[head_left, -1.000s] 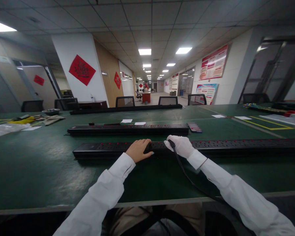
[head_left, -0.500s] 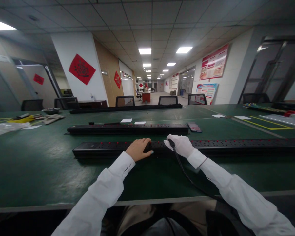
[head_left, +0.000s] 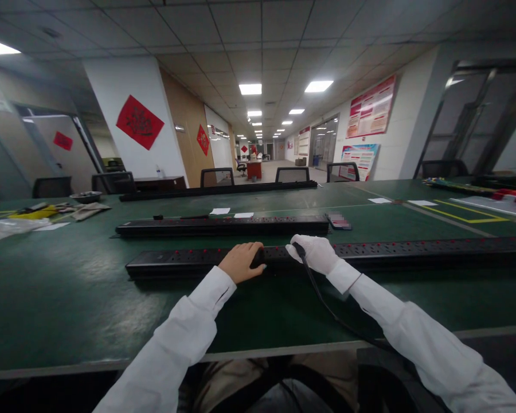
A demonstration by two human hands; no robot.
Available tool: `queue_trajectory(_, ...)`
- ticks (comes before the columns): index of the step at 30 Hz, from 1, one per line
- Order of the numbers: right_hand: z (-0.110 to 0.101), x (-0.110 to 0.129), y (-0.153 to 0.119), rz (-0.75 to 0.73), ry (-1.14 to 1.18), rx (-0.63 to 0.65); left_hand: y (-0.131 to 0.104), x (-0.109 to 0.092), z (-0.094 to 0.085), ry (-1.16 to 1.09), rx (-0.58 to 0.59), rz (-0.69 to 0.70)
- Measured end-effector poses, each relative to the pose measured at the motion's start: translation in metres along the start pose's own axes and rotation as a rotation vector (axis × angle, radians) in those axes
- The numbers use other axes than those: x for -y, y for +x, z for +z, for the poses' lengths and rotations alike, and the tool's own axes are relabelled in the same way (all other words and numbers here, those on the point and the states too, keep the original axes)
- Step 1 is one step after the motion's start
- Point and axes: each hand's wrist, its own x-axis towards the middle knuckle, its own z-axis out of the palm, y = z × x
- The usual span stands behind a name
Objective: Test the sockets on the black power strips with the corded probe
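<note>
A long black power strip [head_left: 404, 250] with a row of sockets and small red parts lies across the green table in front of me. My left hand [head_left: 241, 263], bare, grips the strip left of its visible middle, fingers over the top and thumb along the near side. In a white glove, my right hand [head_left: 316, 253] closes round a black power plug [head_left: 300, 250] at the strip's top face. Whether the plug's pins sit in a socket is hidden by the hand. From the plug a black cord [head_left: 320, 301] runs down to the right, passing under my right forearm.
Behind lies a second power strip [head_left: 223, 225], with a phone-like object [head_left: 339, 222] at its right end. Farther back is another long black bar [head_left: 215, 190]. Paper slips [head_left: 220, 211], a bowl [head_left: 86, 197] and a plastic bag [head_left: 12, 228] are on the green table [head_left: 69, 310].
The view has shifted very slightly. Both hands keep their places on the strip and the plug, with no clear movement.
</note>
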Motion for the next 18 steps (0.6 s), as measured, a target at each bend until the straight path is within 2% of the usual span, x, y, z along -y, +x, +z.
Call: queue_trajectory(18, 0.0002, -0.0002, -0.0004, -0.012, 0.045, -0.002, -0.0014, 0.0014, -0.0002, -0.011, -0.013, 0.021)
